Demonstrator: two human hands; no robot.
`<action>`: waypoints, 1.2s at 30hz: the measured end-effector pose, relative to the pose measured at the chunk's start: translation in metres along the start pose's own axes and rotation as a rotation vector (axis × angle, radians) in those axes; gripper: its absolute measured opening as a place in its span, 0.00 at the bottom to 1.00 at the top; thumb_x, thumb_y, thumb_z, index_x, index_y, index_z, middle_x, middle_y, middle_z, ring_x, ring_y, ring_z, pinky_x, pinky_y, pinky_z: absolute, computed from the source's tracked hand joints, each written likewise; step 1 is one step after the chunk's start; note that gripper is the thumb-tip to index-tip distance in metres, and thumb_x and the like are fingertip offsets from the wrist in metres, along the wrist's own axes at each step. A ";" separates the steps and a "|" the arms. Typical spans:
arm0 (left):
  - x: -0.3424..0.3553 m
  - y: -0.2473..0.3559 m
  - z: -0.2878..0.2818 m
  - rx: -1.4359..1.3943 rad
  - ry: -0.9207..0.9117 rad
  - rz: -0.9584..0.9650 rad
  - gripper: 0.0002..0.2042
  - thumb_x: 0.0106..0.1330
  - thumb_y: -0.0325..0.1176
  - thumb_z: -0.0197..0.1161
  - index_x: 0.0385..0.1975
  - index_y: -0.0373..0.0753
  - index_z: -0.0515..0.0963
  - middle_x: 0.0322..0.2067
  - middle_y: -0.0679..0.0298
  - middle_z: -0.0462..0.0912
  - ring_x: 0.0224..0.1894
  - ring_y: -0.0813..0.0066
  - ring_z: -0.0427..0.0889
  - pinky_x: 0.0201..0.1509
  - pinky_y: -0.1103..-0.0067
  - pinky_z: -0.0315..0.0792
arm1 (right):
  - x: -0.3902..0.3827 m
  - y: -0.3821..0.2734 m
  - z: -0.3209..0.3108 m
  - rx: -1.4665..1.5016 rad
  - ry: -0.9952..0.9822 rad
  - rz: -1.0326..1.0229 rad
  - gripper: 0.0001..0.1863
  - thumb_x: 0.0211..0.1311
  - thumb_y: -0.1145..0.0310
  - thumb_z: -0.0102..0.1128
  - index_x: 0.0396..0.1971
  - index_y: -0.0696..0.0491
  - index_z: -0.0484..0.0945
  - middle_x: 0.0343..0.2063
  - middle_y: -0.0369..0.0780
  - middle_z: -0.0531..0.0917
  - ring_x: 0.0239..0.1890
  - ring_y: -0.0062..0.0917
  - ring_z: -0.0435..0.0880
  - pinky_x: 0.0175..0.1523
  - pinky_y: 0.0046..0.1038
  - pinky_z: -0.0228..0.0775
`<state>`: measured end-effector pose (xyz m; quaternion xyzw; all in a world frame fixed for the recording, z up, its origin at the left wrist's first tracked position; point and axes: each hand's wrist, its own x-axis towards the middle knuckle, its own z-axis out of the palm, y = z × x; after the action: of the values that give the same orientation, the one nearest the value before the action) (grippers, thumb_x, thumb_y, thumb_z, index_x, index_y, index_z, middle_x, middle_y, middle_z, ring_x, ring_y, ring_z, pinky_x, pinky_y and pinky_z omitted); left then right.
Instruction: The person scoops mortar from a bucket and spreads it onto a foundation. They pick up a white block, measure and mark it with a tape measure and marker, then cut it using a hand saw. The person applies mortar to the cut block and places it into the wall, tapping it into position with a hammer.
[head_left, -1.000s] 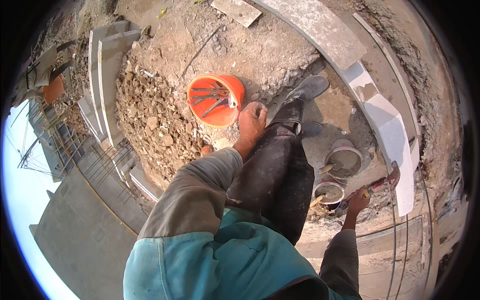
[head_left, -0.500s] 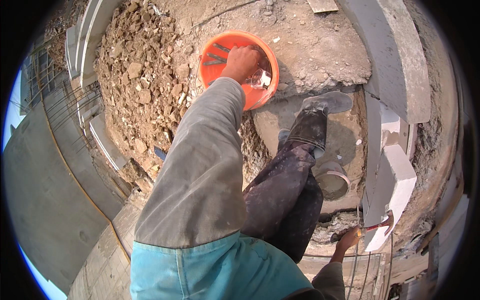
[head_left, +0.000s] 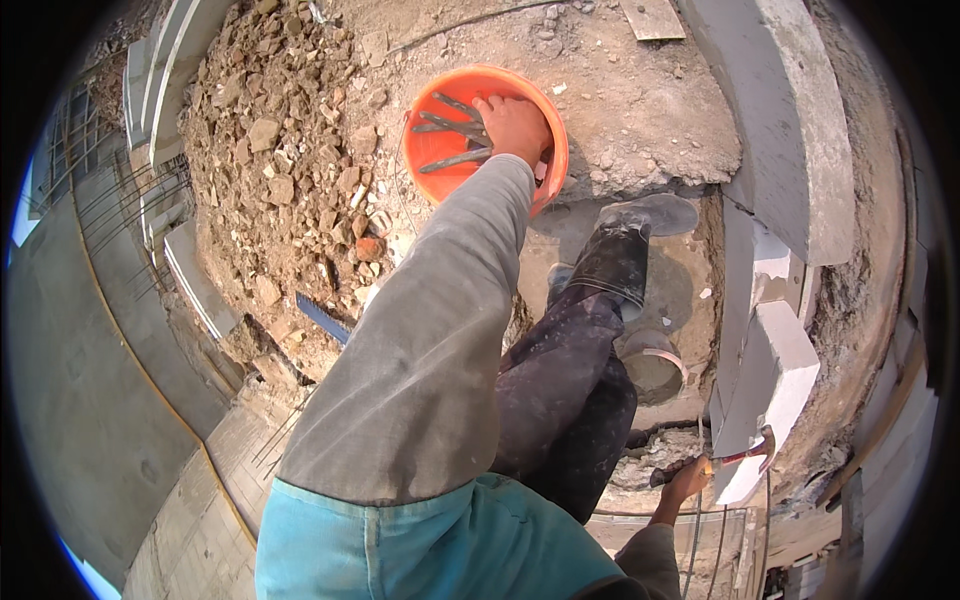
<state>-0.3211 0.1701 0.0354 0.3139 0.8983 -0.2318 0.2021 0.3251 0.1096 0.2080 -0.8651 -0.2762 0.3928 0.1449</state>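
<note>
Left hand inside orange bucket, right hand on hammer

Head view, outdoor ground. The left hand (head_left: 515, 127) is down inside the orange bucket (head_left: 558, 150), over its right half as seen, back of the hand upward. Its fingers bend over the inner ends of several dark metal bars (head_left: 450, 161), which fan out toward the bucket's left wall. Whether the fingers pinch a bar or merely rest there: cannot tell; the fingertips are partly hidden. The bucket stands on rough dirt, beside a heap of rubble (head_left: 285, 150).

The right hand (head_left: 687, 480), well apart at lower right, is curled around the grip of a hammer (head_left: 740, 455). The dark grip end juts out to the left; the red shaft points right. In view the hammer head overlaps the near end of a white block (head_left: 770, 390); contact between them cannot be told.

Surroundings: a round tub (head_left: 672, 355) with grey contents sits between the person's dark trousers (head_left: 560, 380) and the block. One boot (head_left: 655, 213) is planted near the bucket, to its lower right. A long pale slab (head_left: 790, 130) runs along the upper right. A blue strip (head_left: 322, 318) with a toothed-looking edge lies at the lower margin of the rubble, partly covered by the grey left sleeve (head_left: 410, 350).
</note>
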 end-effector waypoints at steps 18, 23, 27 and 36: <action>0.005 -0.048 0.028 -0.321 0.201 0.149 0.09 0.59 0.35 0.63 0.30 0.36 0.82 0.31 0.49 0.85 0.37 0.48 0.83 0.47 0.60 0.73 | -0.015 -0.004 0.040 -0.011 0.159 0.025 0.13 0.72 0.60 0.54 0.30 0.52 0.67 0.16 0.34 0.71 0.13 0.20 0.69 0.16 0.25 0.64; -0.036 -0.034 -0.046 -0.635 0.441 0.241 0.08 0.63 0.30 0.57 0.29 0.30 0.74 0.24 0.46 0.81 0.26 0.52 0.82 0.35 0.65 0.76 | -0.001 0.034 0.015 0.120 0.086 0.119 0.15 0.69 0.61 0.58 0.27 0.55 0.70 0.16 0.33 0.72 0.13 0.19 0.70 0.18 0.25 0.65; -0.081 -0.088 -0.104 -1.027 0.389 0.337 0.05 0.62 0.20 0.52 0.36 0.32 0.71 0.25 0.63 0.74 0.24 0.79 0.74 0.31 0.79 0.75 | -0.007 0.003 0.043 0.194 -0.028 0.150 0.11 0.66 0.63 0.60 0.32 0.56 0.75 0.17 0.35 0.76 0.16 0.20 0.76 0.21 0.28 0.67; -0.300 0.003 -0.162 -0.478 -0.081 1.126 0.04 0.66 0.21 0.48 0.36 0.32 0.71 0.28 0.51 0.75 0.28 0.51 0.74 0.33 0.64 0.70 | 0.000 0.007 0.051 0.034 0.161 -0.087 0.17 0.61 0.62 0.60 0.39 0.62 0.75 0.26 0.54 0.81 0.31 0.49 0.82 0.38 0.43 0.73</action>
<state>-0.1382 0.1190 0.3181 0.6774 0.6132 0.1066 0.3921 0.2889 0.1052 0.1718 -0.8784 -0.2944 0.3200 0.1984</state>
